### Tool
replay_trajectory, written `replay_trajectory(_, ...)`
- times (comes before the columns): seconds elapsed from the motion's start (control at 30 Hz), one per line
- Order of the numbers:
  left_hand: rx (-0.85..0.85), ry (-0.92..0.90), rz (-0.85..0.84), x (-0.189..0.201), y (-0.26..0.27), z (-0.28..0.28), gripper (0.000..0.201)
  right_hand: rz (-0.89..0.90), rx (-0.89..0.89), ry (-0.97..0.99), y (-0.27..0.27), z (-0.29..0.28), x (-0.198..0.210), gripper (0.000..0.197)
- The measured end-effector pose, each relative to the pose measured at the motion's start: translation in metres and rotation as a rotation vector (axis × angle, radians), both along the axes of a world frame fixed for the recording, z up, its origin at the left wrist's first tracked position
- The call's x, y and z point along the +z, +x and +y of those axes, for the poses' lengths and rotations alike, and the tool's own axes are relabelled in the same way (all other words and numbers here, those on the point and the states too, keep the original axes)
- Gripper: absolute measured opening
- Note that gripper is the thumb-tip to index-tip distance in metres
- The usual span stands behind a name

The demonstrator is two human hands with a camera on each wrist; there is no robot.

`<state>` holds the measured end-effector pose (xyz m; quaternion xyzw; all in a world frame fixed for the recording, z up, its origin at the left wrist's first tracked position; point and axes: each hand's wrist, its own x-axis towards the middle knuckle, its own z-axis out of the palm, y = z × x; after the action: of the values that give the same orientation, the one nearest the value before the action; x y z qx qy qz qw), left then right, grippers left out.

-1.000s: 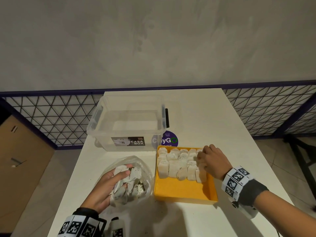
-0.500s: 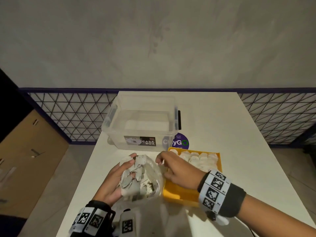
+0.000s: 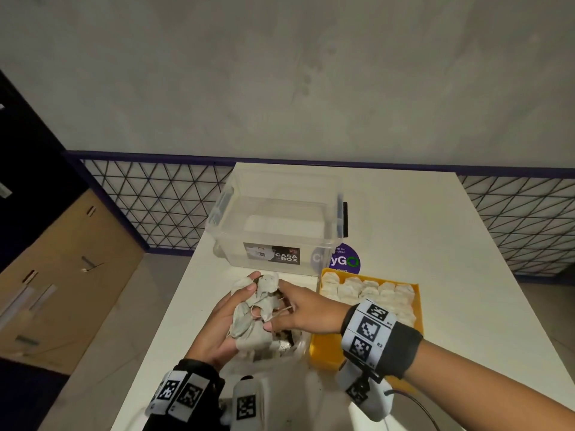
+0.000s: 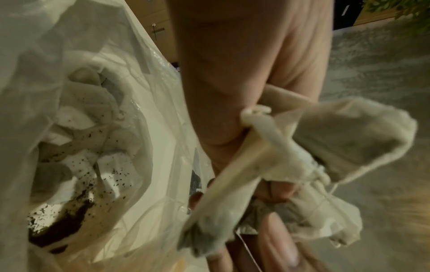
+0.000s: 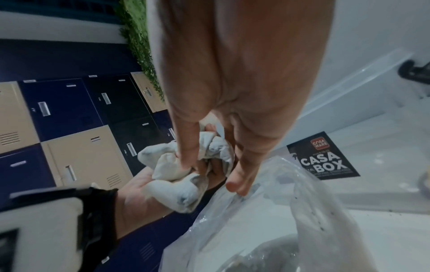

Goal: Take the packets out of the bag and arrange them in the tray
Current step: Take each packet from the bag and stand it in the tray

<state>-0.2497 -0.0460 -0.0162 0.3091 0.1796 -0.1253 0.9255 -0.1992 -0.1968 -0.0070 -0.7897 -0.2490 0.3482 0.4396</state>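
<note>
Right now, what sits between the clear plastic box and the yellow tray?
In the head view, a round purple sticker lies on the table between the clear box and the yellow tray, partly hidden behind the box.

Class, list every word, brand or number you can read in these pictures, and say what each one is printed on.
"CASA BOX": black label on the clear plastic box.
"CASA WARE": red logo on the same label.
"yGO": purple round sticker; other lettering unreadable.
"R2": right wristband.
Label's small print: unreadable.

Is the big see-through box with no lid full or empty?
Empty, it seems. Through the clear box you see only its bare floor; no packets show inside. The packets sit in the yellow tray and the left hand.
</note>
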Motion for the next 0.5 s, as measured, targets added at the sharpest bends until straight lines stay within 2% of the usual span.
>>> replay_trajectory(0.07, -0.012, 0.005, 0.001, -0.0009, 0.0000, -0.0008, 0.075, 0.037, -0.019, 0.035, 0.0003, 0.0002, -0.0009, 0.068)
replay_trajectory(0.17, -0.016, 0.024, -0.022, 0.0022, -0.0019, -0.0013, 0.037, 0.127, -0.039, 0.112, 0.0005, -0.0003, 0.0010, 0.057)
replay_trajectory(0.2, -0.016, 0.016, -0.039, 0.0023, -0.0023, -0.0011, 0.038, 0.130, -0.044, 0.122, 0.0007, -0.0005, 0.0013, 0.053)
replay_trajectory(0.33, -0.020, -0.006, -0.069, 0.0022, -0.0033, 0.0005, 0.072, 0.183, -0.084, 0.145, 0.0029, -0.0026, -0.0010, 0.039)
replay_trajectory(0.43, -0.008, -0.012, -0.043, 0.0000, -0.0019, 0.0025, 0.072, 0.180, -0.122, 0.159, 0.0044, -0.0031, -0.0009, 0.022)
replay_trajectory(0.5, 0.004, 0.005, -0.041, -0.0018, -0.0004, 0.0036, 0.077, 0.194, -0.141, 0.182, 0.0052, -0.0028, -0.0027, 0.019)
